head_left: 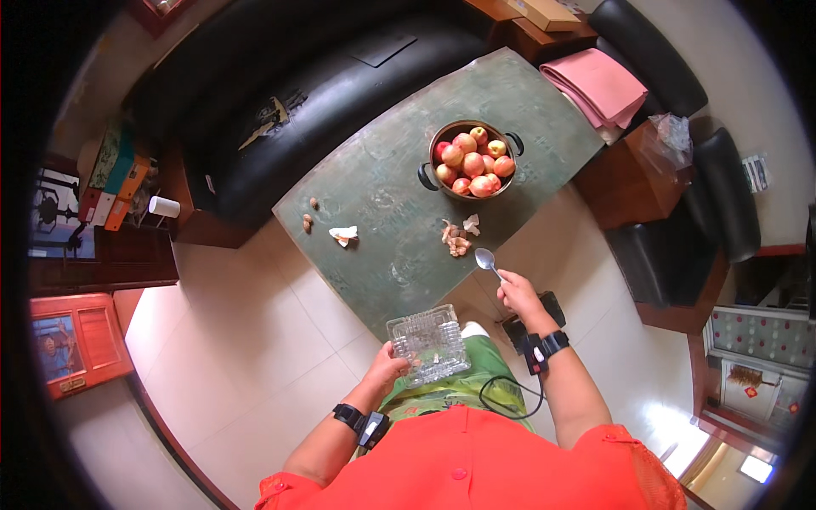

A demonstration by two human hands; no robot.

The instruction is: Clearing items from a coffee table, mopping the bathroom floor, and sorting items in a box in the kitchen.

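A metal spoon (485, 259) is held out near the tabletop's (387, 157) edge by the right hand (520, 299), its fingers curled closed around the handle. The left hand (387, 365) grips the left side of a clear plastic container (431, 347) in front of the body, fingers closed on its edge. Beyond the spoon lie crumpled scraps (457, 245), then a two-handled pot (467, 197) heaped with red-yellow fruit (473, 163).
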